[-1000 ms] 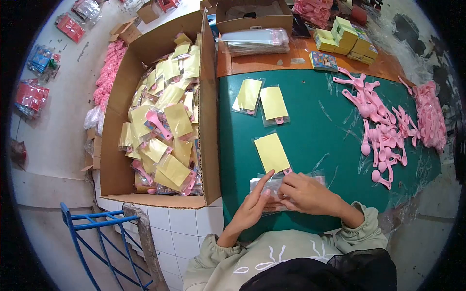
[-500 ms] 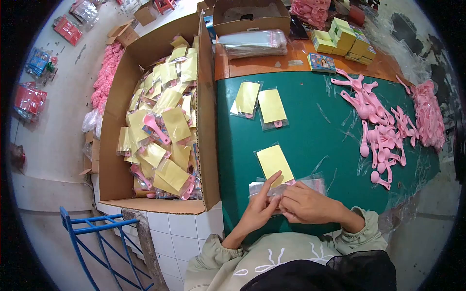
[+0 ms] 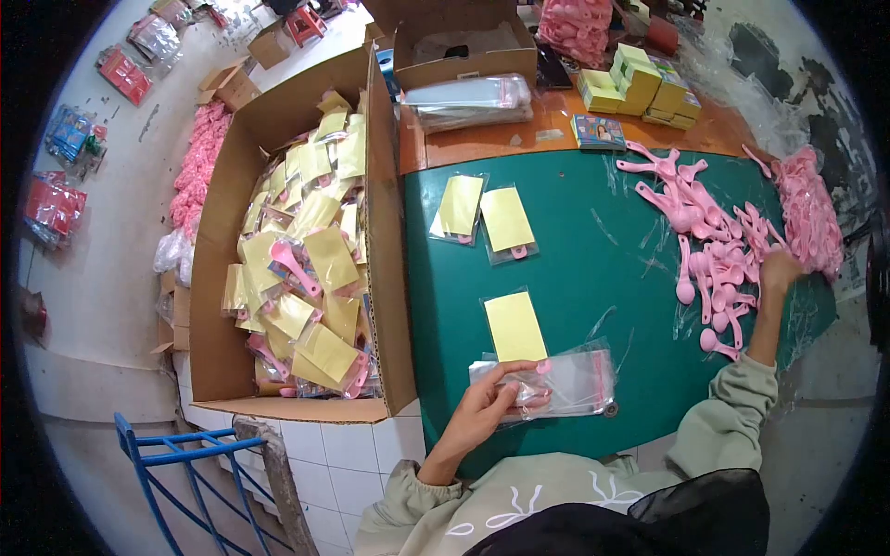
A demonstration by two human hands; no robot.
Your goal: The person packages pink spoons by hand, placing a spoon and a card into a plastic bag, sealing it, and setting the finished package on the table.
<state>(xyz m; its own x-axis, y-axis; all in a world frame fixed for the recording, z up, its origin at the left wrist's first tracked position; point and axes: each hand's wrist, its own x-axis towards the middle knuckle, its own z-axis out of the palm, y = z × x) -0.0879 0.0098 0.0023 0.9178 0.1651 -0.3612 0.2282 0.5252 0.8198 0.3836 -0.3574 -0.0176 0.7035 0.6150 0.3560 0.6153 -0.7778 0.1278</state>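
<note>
My left hand (image 3: 487, 403) grips the left end of a stack of clear plastic bags (image 3: 565, 382) lying at the near edge of the green table (image 3: 593, 232). My right hand (image 3: 779, 271) is stretched out to the right, resting on the heap of loose pink spoons (image 3: 718, 246); whether it holds one I cannot tell. A packed bag with a yellow card and a pink spoon (image 3: 515, 326) lies just beyond my left hand. Two more packed bags (image 3: 482, 213) lie farther back on the table.
A big open cardboard box (image 3: 301, 232) full of packed yellow bags stands left of the table. At the back are a pile of clear bags (image 3: 468, 97), stacked yellow packs (image 3: 640, 79) and bagged pink spoons (image 3: 811, 218). A blue metal frame (image 3: 199, 463) stands at lower left.
My right hand has left the clear bags and swung out right to the pink spoons. My left hand stays on the bags, which now lie more spread out.
</note>
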